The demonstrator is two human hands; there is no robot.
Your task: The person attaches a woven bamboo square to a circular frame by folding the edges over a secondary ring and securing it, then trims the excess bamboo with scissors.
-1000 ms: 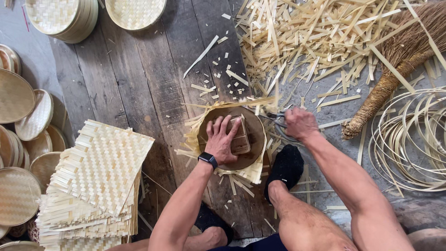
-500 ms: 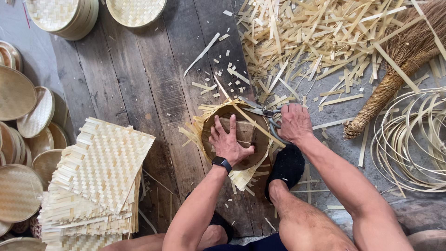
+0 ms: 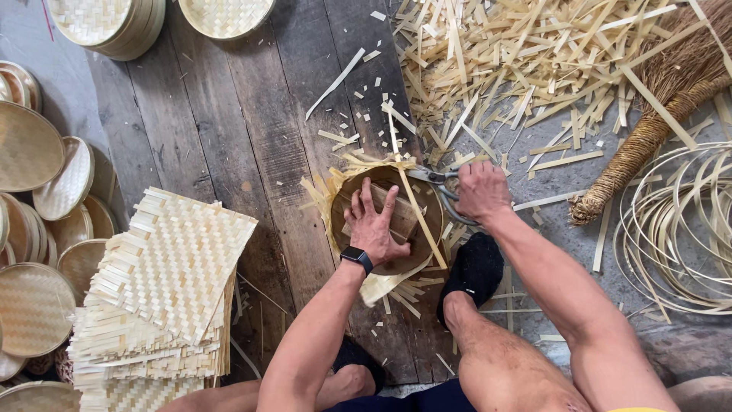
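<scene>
Pressing flat, fingers spread, the left hand [image 3: 375, 227] pins a wooden block [image 3: 402, 220] inside the round mould [image 3: 386, 221] on the plank floor [image 3: 229, 130]; the right hand [image 3: 480, 191], closed around scissors [image 3: 436, 183], sits at the mould's right rim; woven mats [image 3: 164, 290] are stacked left of the mould; bamboo offcuts [image 3: 518, 69] lie above it; a black-socked foot [image 3: 474, 271] rests just right of it.

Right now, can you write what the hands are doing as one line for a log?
left hand: pressing round wooden mould | right hand: gripping scissors | scissors: at woven mat's edge
</scene>
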